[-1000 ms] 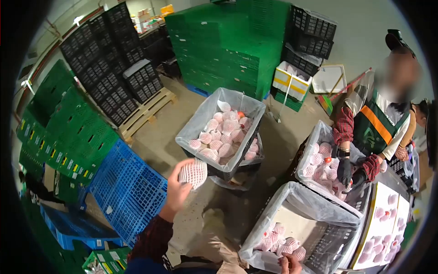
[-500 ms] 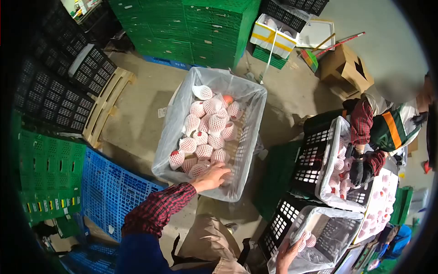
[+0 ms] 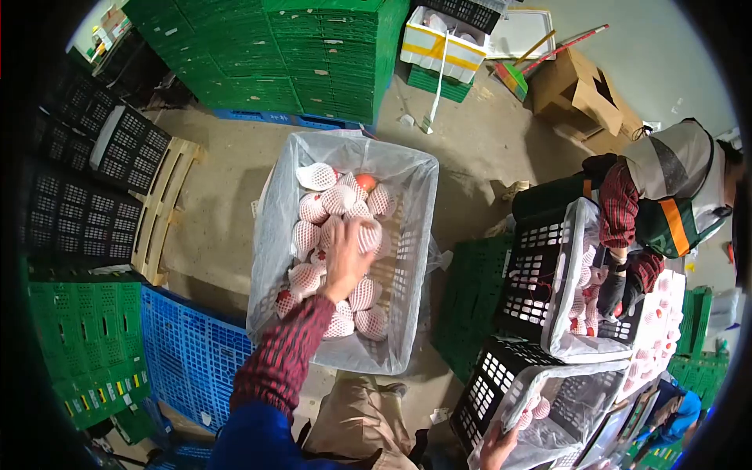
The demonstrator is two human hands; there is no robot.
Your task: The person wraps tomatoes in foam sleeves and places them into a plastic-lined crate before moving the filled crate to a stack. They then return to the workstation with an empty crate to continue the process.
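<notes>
A grey crate (image 3: 421,258) lined with clear plastic holds many red fruits in white foam nets. My left hand (image 3: 347,258) is inside it, fingers curled round one foam-netted fruit (image 3: 368,235). One red fruit (image 3: 366,182) shows partly bare near the far end. At the bottom right, my right hand (image 3: 498,450) lies at the near rim of a black lined crate (image 3: 487,385), fingers stretched along the liner. Just beyond its fingertips are a few netted fruits (image 3: 536,409). Part of this hand is cut off by the frame's edge.
A co-worker's gloved hand (image 3: 612,290) is in another black crate (image 3: 535,274) of netted fruit. Stacked green crates (image 3: 329,63) stand behind, with black crates (image 3: 78,211) and a wooden pallet (image 3: 166,204) at left. A blue pallet (image 3: 196,345) leans nearby.
My left hand has moved from the crate's near end up to the middle of the fruit. The view has shifted slightly. My right hand has stayed at the black crate.
</notes>
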